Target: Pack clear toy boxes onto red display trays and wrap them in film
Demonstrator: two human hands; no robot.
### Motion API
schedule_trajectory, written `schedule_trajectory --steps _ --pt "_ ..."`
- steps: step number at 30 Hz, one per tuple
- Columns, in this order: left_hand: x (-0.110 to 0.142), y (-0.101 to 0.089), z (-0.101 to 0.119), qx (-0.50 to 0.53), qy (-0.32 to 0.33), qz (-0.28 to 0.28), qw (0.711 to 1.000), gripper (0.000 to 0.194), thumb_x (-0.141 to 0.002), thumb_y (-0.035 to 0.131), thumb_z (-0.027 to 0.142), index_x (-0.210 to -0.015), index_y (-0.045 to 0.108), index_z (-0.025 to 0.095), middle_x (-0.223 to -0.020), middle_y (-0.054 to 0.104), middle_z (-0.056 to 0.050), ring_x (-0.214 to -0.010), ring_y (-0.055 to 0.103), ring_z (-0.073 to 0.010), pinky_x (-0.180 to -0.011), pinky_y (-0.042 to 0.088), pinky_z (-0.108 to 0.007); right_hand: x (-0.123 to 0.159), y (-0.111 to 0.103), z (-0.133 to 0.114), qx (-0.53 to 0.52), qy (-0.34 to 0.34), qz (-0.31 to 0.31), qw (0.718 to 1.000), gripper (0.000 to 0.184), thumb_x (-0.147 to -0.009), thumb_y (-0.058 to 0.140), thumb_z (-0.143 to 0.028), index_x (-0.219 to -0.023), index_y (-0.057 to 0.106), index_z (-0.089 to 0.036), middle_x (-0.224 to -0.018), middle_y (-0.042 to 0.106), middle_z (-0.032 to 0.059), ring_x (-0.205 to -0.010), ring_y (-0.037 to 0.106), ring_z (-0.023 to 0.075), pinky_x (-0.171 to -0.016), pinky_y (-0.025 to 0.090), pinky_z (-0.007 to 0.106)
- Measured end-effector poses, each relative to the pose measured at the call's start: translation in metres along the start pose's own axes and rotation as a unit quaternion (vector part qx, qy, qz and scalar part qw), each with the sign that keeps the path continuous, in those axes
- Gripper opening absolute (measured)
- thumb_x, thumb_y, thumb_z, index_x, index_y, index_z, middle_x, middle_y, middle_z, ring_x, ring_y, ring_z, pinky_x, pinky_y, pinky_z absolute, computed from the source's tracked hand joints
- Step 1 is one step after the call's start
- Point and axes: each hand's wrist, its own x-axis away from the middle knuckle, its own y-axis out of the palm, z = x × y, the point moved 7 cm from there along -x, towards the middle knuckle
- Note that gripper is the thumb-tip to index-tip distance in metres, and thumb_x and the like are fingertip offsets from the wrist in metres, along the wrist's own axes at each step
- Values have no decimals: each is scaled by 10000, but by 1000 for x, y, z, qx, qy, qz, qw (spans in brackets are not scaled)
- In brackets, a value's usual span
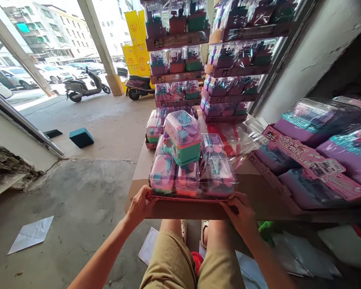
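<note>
In front of me, at the near edge of the table, lies a shallow cardboard tray (186, 198) packed with clear-lidded toy boxes (161, 176). Clear film covers part of the load, most plainly on the right. One more toy box (183, 138), with a pink top and green base, rests tilted on top of the others. My left hand (140, 204) grips the tray's near left corner, fingers curled at its edge. At the near right corner, my right hand (240, 212) pinches the tray's edge. The tray's underside is hidden.
Tall stacks of filled trays (177, 74) stand at the table's (135, 180) far end. To the right sit larger purple toy boxes (301, 160) in pink trays. Loose clear film (249, 136) lies beside them. A teal block (81, 137) and paper sheets (31, 235) are on the floor.
</note>
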Motion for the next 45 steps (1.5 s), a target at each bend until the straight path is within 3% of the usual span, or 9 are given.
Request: schedule_trajectory --steps 14,19,26,28,31,33,36,39,45 --pt "-2 0 -4 -8 24 -37 999 141 -840 497 257 -751 394 220 -650 448 61 -528 437 -83 -508 415 -187 2 4 19 -21 45 -33 998 182 -883 466 -400 -812 496 -235 -821 582 47 -781 586 216 -696 493 382" --pt "-11 -2 -15 -2 43 -67 997 111 -858 476 263 -777 419 214 -659 479 51 -547 470 -88 -529 442 -195 12 1 0 -22 22 -28 999 133 -897 472 -345 -921 519 -223 -836 575 47 -773 587 206 -667 497 351" --pt "-29 -10 -39 47 -38 -100 993 88 -798 556 281 -779 507 210 -670 534 49 -578 530 -97 -593 534 -238 28 6 -27 -52 44 -67 995 80 -881 506 -295 -903 529 -221 -788 561 38 -701 586 186 -604 514 315" --pt "-22 -14 -39 57 -82 -48 994 118 -765 588 268 -860 541 214 -768 555 33 -602 541 -97 -626 563 -269 30 7 -27 -65 47 -63 995 74 -878 515 -289 -911 518 -222 -783 555 30 -681 585 177 -588 518 307" --pt "8 -19 -26 43 -187 146 970 386 -769 562 213 -1150 498 225 -1134 542 -78 -918 603 -182 -814 559 -392 30 6 -28 -70 42 -50 995 93 -881 516 -297 -939 507 -225 -788 547 27 -674 580 173 -585 517 306" --pt "31 -2 -7 62 -256 230 937 552 -793 555 216 -1317 379 211 -1344 437 -146 -1266 427 -277 -1039 392 -497 27 5 -31 -65 27 -42 997 99 -888 504 -313 -939 508 -228 -776 544 25 -666 573 174 -576 506 303" --pt "37 55 31 173 -321 163 917 638 -881 461 344 -1440 183 207 -1523 231 -118 -1430 120 -254 -1157 174 -477 23 3 -35 -53 10 -40 998 108 -895 490 -333 -918 509 -230 -760 542 22 -653 566 172 -562 488 297" --pt "36 91 62 240 -406 147 869 677 -912 325 430 -1469 56 155 -1569 58 -86 -1431 -66 -201 -1176 34 -417 22 2 -36 -56 12 -36 998 105 -890 503 -326 -911 503 -222 -769 548 22 -650 572 167 -560 487 286" --pt "55 142 133 365 -408 32 836 750 -881 303 498 -1482 38 136 -1570 68 -55 -1430 -79 -163 -1179 0 -356 26 3 -30 -78 32 -34 996 124 -866 526 -334 -912 511 -220 -758 572 22 -613 579 170 -518 476 283"
